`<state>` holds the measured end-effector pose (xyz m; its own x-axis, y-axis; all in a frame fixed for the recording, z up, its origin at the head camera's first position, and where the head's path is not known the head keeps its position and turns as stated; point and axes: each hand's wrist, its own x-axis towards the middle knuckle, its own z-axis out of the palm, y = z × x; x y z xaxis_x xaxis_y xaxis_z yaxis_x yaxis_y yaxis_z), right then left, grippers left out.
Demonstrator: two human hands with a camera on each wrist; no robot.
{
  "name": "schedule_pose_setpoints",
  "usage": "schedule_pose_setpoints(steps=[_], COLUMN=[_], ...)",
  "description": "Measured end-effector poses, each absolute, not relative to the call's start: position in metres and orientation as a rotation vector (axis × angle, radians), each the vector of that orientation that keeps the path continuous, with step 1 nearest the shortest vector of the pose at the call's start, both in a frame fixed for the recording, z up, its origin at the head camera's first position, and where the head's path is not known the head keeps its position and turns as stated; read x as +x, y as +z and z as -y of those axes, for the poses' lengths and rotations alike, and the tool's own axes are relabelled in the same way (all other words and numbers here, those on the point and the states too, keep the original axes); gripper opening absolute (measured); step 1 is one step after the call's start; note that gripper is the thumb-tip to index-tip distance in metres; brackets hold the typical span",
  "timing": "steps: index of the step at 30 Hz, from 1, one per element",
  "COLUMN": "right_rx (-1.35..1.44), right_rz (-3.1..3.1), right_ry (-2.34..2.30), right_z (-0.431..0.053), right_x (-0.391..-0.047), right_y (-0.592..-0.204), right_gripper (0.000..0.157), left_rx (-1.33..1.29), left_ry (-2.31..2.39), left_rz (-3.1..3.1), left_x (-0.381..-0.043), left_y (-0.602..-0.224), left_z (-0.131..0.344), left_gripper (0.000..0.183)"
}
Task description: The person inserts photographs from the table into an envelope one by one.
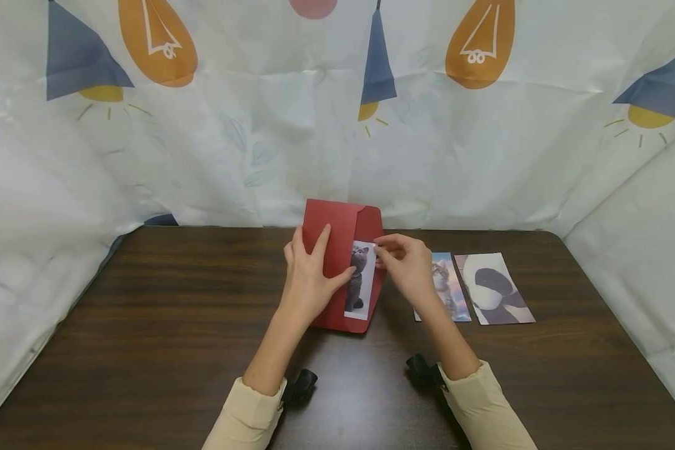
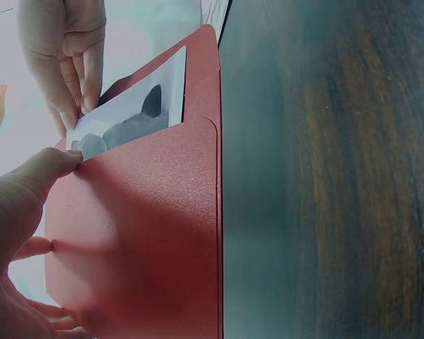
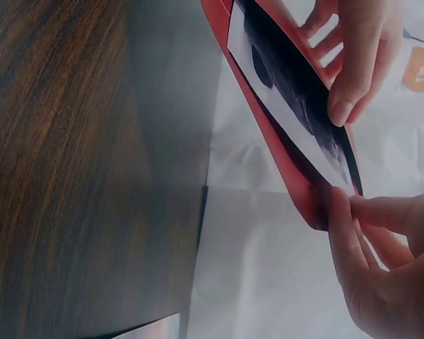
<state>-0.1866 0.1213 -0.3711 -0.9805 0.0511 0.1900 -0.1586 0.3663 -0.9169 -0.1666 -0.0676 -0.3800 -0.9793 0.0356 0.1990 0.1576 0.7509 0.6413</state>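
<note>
**Red rectangular paper envelope [image 1: 340, 250] takes a white-bordered card with a grey cat [image 1: 361, 290] part-way into its mouth**

A white cloth backdrop [image 1: 309, 162] printed with blue lamps and orange bulbs hangs across the far side of the scene and along the right. In front of it spreads a dark brown, wood-grained tabletop [image 1: 202, 281]. The envelope is held near the middle of the tabletop's far side, tilted up, so that its far end overlaps the backdrop in the head view; whether its lower edge touches the wood cannot be told. Its mouth faces right, with the flap folded out.

Two cream sleeves [image 1: 247, 412] come in from the near side. The left hand [image 1: 309, 275] grasps the envelope, its index finger lying along the red face and its thumb at the mouth, overlapping the cat card. The right hand [image 1: 407, 265] pinches the far right corner of that card between thumb and index finger.

On the tabletop to the right lie two more cards, side by side: a white, grey and mauve printed card [image 1: 495, 287], and left of it a blue-and-pink card with a kitten [image 1: 452, 290], partly hidden by the right hand and forearm. The cat card sits upright along the mouth, its left part hidden inside. Smallest are two black devices [image 1: 300, 384], one at each wrist.
</note>
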Motion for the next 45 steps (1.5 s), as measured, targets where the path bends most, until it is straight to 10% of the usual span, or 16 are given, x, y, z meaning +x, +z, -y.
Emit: schedule_pose_setpoints(steps=[45], right_rx=[0.186], right_rz=[2.478], right_ry=[1.860], right_z=[-0.1115], right_x=[-0.1814], right_y=[-0.3742], right_gripper=[0.019], left_rx=[-0.246], left_ry=[-1.011], left_rz=[2.704], left_x=[-0.1638], left_y=[-0.3822], left_z=[0.0614], left_gripper=[0.089])
